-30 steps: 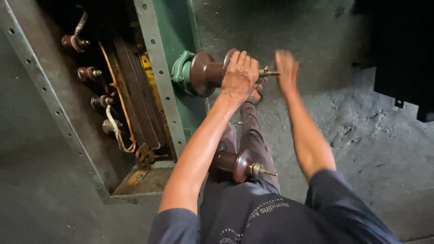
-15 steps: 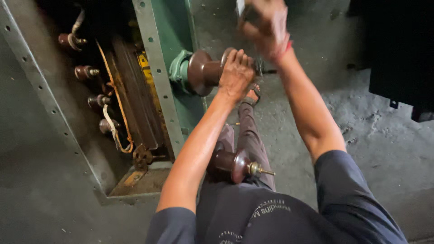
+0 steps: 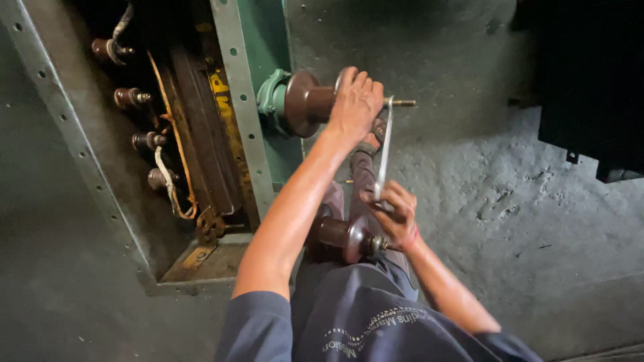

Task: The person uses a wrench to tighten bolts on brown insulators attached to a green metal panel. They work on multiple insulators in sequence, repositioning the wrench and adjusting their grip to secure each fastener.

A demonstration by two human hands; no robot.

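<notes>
My left hand [image 3: 354, 104] is closed over the outer end of a brown ribbed insulator bushing [image 3: 307, 102] that sticks out from the green tank wall [image 3: 258, 40]. A threaded stud [image 3: 402, 102] pokes out past my fingers. My right hand [image 3: 397, 214] grips the lower end of a long silver wrench [image 3: 384, 151], whose upper end sits on the stud beside my left hand. A second brown bushing [image 3: 342, 236] with its own stud lies just below, close to my right hand and above my lap.
The open tank [image 3: 168, 121] at left shows windings, brown leads and several small bushings [image 3: 131, 99] along a bolted flange [image 3: 60, 114]. A rough grey concrete floor [image 3: 510, 201] spreads to the right, with a dark object [image 3: 590, 80] at the upper right.
My right hand has swung from above the stud down toward my lap, bringing the wrench handle with it. My left hand has stayed on the upper bushing.
</notes>
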